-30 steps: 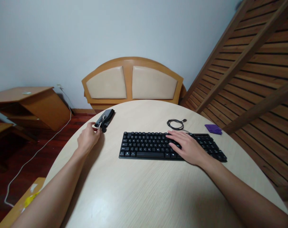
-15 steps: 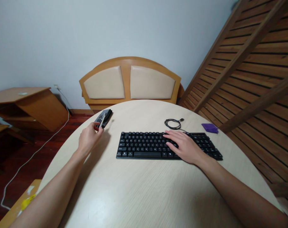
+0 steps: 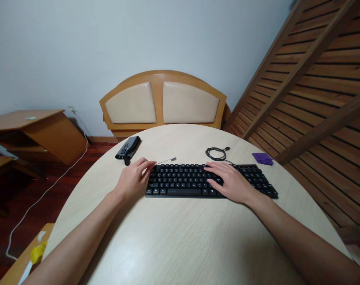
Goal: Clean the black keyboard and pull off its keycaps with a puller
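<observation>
My left hand [image 3: 135, 176] is closed in a pinch at the upper left corner of the black keyboard [image 3: 180, 180]. From its fingertips a thin brush [image 3: 173, 159] points right, its small greyish tip just above the keyboard's back edge. The end held in my fingers is hidden. My right hand [image 3: 227, 178] lies flat over the keyboard's right half with the fingers stretched out, covering some keys. Behind the keyboard, its black cable [image 3: 216, 154] lies in a loop on the table.
A dark folded pouch [image 3: 129, 148] with a black cord lies at the round table's [image 3: 180, 237] left rear. A folded purple cloth [image 3: 262, 158] is near the right edge. Beyond stand a padded headboard [image 3: 162, 103] and a slatted wooden panel [image 3: 316, 99]. Yellow bristles [image 3: 38, 252] show lower left.
My left hand has moved right, from beside the pouch to the keyboard's left corner, carrying the thin brush, now tilted nearly flat. My right hand has stayed in place.
</observation>
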The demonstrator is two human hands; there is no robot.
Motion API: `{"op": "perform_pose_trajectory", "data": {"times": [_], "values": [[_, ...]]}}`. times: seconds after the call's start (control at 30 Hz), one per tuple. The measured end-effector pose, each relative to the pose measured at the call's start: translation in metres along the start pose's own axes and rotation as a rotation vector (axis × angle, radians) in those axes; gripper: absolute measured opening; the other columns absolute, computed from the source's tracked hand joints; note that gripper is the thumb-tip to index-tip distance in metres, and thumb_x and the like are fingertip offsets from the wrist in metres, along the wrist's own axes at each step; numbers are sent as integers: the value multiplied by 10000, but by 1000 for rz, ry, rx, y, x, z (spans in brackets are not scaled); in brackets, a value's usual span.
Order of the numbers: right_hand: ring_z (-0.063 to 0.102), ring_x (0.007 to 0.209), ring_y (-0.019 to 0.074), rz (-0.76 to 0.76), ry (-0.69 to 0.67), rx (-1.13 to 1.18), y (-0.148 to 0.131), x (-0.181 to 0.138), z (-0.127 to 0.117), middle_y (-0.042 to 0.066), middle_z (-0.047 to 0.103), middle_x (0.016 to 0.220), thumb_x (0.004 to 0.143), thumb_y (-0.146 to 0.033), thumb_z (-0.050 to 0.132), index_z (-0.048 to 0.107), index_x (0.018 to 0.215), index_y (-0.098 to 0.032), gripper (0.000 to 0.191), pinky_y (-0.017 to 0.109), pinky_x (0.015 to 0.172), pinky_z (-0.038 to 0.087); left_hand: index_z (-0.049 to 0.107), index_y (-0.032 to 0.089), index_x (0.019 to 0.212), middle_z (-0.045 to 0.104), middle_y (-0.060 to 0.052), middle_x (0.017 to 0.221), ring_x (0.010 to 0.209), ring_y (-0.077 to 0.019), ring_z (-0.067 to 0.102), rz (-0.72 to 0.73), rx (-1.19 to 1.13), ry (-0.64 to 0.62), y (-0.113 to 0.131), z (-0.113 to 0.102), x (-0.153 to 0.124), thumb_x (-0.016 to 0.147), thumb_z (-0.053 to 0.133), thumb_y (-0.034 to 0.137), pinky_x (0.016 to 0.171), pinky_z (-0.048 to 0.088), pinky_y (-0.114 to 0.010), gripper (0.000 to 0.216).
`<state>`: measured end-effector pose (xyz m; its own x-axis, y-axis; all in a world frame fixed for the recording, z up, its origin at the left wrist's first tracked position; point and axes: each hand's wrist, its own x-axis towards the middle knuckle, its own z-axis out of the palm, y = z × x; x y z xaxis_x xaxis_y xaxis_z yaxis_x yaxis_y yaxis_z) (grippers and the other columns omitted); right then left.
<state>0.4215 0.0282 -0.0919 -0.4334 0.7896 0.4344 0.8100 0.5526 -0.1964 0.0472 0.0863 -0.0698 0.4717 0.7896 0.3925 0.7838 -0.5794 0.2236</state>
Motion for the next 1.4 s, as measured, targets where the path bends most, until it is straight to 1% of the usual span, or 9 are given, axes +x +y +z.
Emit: {"op": "perform_pose_trajectory", "data": {"times": [0.1,0.17,0.43,0.67,0.8,0.87,1.07,1.2,1.4], "values": [[598,1287,299,-4,4,24,0,0,-2,107,654,1383,940,-315,611,673,1292,-241,365,562,1102,455,700,232,1209,695,-85,1049,922,-219,668,90,-43,-6,-14,6,-7,1022,409,303,768,513,-329,353],[598,1286,299,-5,6,33,-1,0,-3,103,657,1378,938,-317,613,674,1292,-247,366,563,1101,455,715,233,1194,688,-91,1061,948,-225,653,115,-75,12,-20,9,-9,1015,430,281,798,519,-343,340],[583,1292,299,-18,-18,41,2,-1,-4,119,646,1384,943,-311,610,659,1287,-224,358,557,1100,451,725,186,1169,730,-101,1056,941,-244,605,162,-141,29,-23,15,-6,993,454,194,842,498,-391,324],[584,1291,310,-4,-25,71,1,0,-6,115,648,1380,936,-317,616,668,1275,-241,351,570,1095,450,738,202,1081,706,-83,1020,961,-237,608,90,-173,67,-22,17,-2,1000,491,294,902,485,-401,276],[575,1302,303,-8,-36,74,3,-1,-6,108,639,1394,934,-315,621,668,1278,-246,354,555,1103,447,753,198,1022,714,-81,979,917,-231,607,62,-148,150,-20,13,-2,985,513,294,882,477,-393,262],[579,1297,303,-6,-37,74,3,-1,-5,104,645,1387,932,-317,623,672,1279,-251,357,551,1103,449,758,206,1000,714,-80,967,914,-233,604,49,-134,167,-20,11,-2,976,516,292,873,476,-393,257],[580,1296,309,3,-33,81,2,0,-6,96,646,1386,933,-315,615,678,1281,-267,356,559,1107,444,757,207,1007,710,-83,961,909,-229,621,65,-172,85,-21,13,-2,980,505,313,873,485,-388,275],[576,1297,311,4,-39,86,1,0,-7,107,646,1382,945,-323,602,677,1279,-253,349,570,1102,443,755,194,1011,704,-88,958,910,-226,630,97,-201,63,-21,14,-3,980,511,304,856,503,-373,270],[578,1293,317,4,-24,86,1,0,-7,107,652,1374,939,-324,608,688,1273,-265,348,577,1098,445,754,201,1008,679,-77,982,920,-218,638,47,-235,26,-26,18,-3,975,529,342,863,522,-365,267]]}}
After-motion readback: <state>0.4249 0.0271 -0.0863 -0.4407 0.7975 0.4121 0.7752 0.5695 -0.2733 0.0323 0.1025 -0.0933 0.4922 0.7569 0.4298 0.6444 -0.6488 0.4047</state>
